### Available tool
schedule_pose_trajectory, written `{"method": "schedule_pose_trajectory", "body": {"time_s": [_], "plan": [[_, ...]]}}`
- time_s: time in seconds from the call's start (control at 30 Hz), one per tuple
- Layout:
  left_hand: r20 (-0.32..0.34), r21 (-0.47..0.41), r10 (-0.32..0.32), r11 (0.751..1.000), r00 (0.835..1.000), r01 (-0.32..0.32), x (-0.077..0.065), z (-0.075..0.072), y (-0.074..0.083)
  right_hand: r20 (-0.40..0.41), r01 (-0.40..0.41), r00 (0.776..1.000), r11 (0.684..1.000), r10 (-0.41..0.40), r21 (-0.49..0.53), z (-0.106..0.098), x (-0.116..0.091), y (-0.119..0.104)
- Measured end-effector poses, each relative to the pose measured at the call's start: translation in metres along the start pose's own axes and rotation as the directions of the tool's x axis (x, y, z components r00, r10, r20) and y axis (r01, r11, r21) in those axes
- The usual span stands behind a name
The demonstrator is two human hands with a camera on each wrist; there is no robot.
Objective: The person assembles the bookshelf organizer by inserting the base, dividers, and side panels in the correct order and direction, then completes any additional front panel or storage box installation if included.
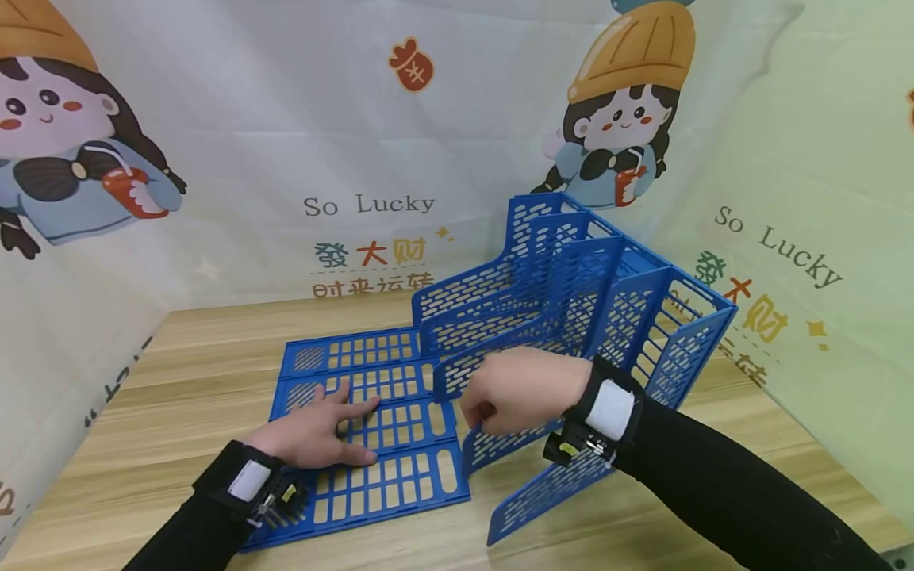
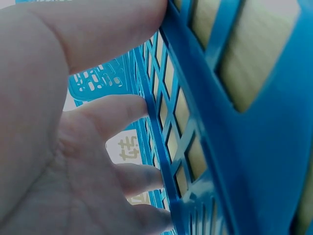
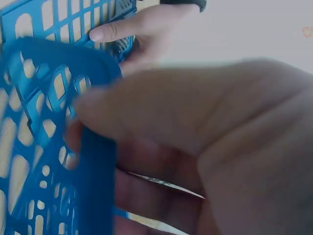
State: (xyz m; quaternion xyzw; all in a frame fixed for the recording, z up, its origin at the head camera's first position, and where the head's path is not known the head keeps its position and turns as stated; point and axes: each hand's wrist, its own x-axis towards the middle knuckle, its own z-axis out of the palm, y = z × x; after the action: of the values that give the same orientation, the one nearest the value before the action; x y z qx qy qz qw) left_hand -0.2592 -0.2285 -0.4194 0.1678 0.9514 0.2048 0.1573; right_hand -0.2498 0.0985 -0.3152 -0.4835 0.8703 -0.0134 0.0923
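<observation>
A blue plastic file rack with perforated upright dividers stands at the right, its back tall and its front low. Its slatted panels lie flat on the table to the left, joined in rows. My left hand rests on these flat panels with fingers spread; the left wrist view shows the fingertips against the grid. My right hand pinches the front edge of one divider between thumb and fingers. That hand hides part of the divider behind it.
The rack's outermost divider sticks out toward the front, below the right forearm. A wooden table carries everything. Printed cloth hangs behind and along both sides.
</observation>
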Motion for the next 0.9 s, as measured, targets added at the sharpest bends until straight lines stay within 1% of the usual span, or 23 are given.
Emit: {"method": "schedule_pose_trajectory", "body": {"time_s": [0.17, 0.27, 0.4, 0.53, 0.6, 0.67, 0.73, 0.8, 0.87, 0.9], "plan": [[0.002, -0.002, 0.004, 1.0, 1.0, -0.004, 0.0, 0.001, 0.0, -0.085, -0.061, 0.995, 0.994, 0.053, -0.093, 0.001, 0.016, 0.003], [-0.001, 0.004, 0.011, 1.0, 1.0, -0.011, 0.001, 0.001, 0.0, -0.11, -0.11, 0.989, 0.985, 0.095, -0.133, 0.001, 0.024, 0.003], [0.002, 0.009, 0.006, 1.0, 1.0, -0.006, 0.002, 0.001, 0.0, -0.115, -0.15, 0.985, 0.975, 0.132, -0.163, 0.002, 0.031, 0.0], [-0.001, 0.012, 0.003, 1.0, 1.0, -0.003, 0.003, -0.001, 0.001, -0.11, -0.143, 0.986, 0.969, 0.123, -0.202, 0.0, 0.04, -0.005], [-0.005, 0.012, -0.002, 1.0, 1.0, 0.002, 0.003, -0.001, 0.001, -0.083, -0.138, 0.989, 0.972, 0.124, -0.19, -0.004, 0.045, -0.007], [-0.004, 0.01, -0.006, 1.0, 1.0, 0.006, 0.003, -0.001, 0.001, -0.074, -0.16, 0.986, 0.977, 0.15, -0.143, -0.009, 0.05, -0.007], [-0.001, 0.007, -0.009, 1.0, 1.0, 0.009, 0.003, 0.0, 0.001, -0.115, -0.216, 0.972, 0.972, 0.205, -0.094, -0.014, 0.055, -0.007], [-0.001, 0.008, -0.008, 1.0, 1.0, 0.008, 0.003, 0.001, 0.001, -0.188, -0.288, 0.943, 0.956, 0.274, -0.05, -0.017, 0.059, -0.006], [-0.003, 0.011, -0.008, 1.0, 1.0, 0.008, 0.003, 0.001, 0.0, -0.257, -0.346, 0.911, 0.937, 0.323, -0.045, -0.016, 0.064, -0.005], [-0.005, 0.012, -0.008, 1.0, 1.0, 0.008, 0.003, 0.001, 0.0, -0.273, -0.366, 0.9, 0.929, 0.34, -0.049, -0.015, 0.067, -0.004]]}}
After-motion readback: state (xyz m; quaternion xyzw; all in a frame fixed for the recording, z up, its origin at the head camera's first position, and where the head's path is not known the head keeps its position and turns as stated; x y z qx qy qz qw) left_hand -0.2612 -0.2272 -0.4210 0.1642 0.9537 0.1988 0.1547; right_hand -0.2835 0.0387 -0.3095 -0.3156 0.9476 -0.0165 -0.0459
